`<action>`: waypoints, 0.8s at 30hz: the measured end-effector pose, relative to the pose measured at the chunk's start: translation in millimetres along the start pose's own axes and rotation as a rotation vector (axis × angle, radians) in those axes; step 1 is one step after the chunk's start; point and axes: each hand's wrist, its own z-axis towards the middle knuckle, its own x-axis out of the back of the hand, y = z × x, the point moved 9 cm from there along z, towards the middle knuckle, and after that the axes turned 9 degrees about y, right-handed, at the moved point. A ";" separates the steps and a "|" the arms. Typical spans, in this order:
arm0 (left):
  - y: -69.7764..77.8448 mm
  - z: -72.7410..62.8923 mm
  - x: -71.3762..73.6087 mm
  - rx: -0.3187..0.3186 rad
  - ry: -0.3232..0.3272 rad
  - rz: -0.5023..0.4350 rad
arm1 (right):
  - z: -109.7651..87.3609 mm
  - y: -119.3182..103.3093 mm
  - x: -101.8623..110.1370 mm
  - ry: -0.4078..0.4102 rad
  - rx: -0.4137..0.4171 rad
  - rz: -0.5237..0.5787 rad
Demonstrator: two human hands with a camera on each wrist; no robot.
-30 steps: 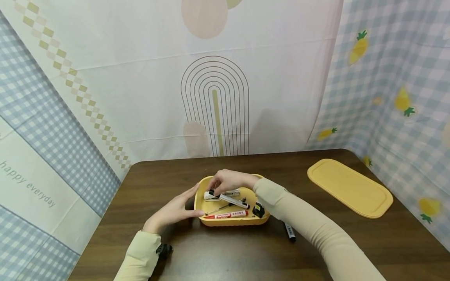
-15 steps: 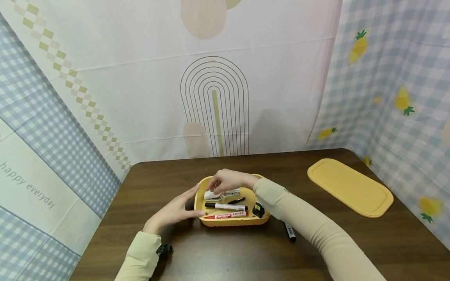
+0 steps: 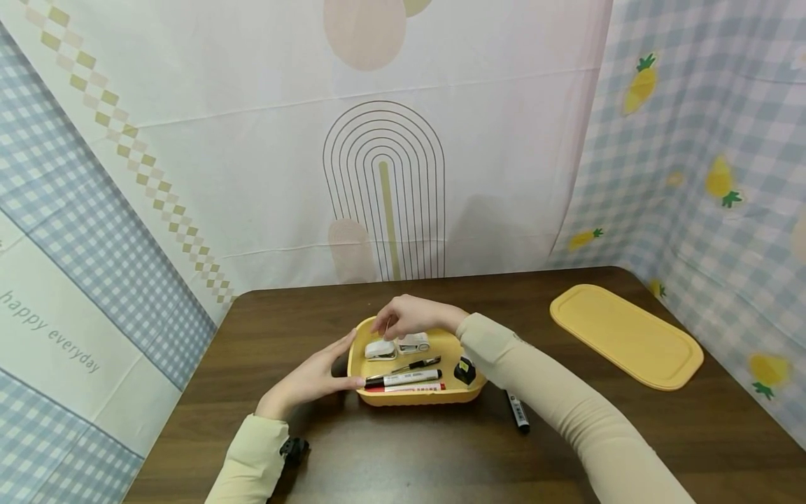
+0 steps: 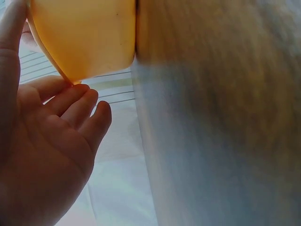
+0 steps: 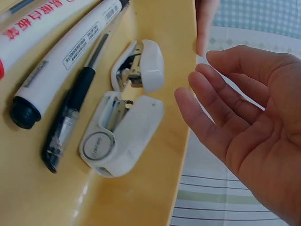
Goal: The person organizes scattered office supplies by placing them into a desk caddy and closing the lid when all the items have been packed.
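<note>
My left hand (image 3: 315, 374) holds the left end of a yellow plastic box (image 3: 422, 399), thumb at the near rim and fingers on the far side. In the left wrist view its fingertips touch the box's rim. Above the box's back left part hovers my right hand (image 3: 412, 317), fingers loosely bent and holding nothing. Below it lie two small white staplers, one at left (image 3: 380, 351) and one beside it (image 5: 124, 136). A black pen (image 3: 423, 363), a black whiteboard marker (image 3: 412, 378) and a red whiteboard marker (image 3: 409, 388) lie nearer the front. The tape measure (image 3: 464, 371) sits at right.
Another black marker (image 3: 519, 413) lies on the brown table (image 3: 403, 455), right of the box and partly behind the right sleeve. A yellow lid (image 3: 626, 336) rests at the back right. Patterned cloth (image 3: 504, 140) hangs behind the table.
The black whiteboard marker, slanting across the box a second ago, now lies along the front beside the red one. The right hand has risen slightly from the staplers. My left hand stays put.
</note>
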 end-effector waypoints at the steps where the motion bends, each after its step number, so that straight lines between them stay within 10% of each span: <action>1: 0.3 -0.1 0.2 -0.002 0.001 0.002 | -0.2 -1.2 2.5 0.005 0.007 -0.008; 24: -0.6 0.0 0.5 -0.008 0.001 0.022 | -37.2 -0.2 89.5 0.226 -0.043 -0.049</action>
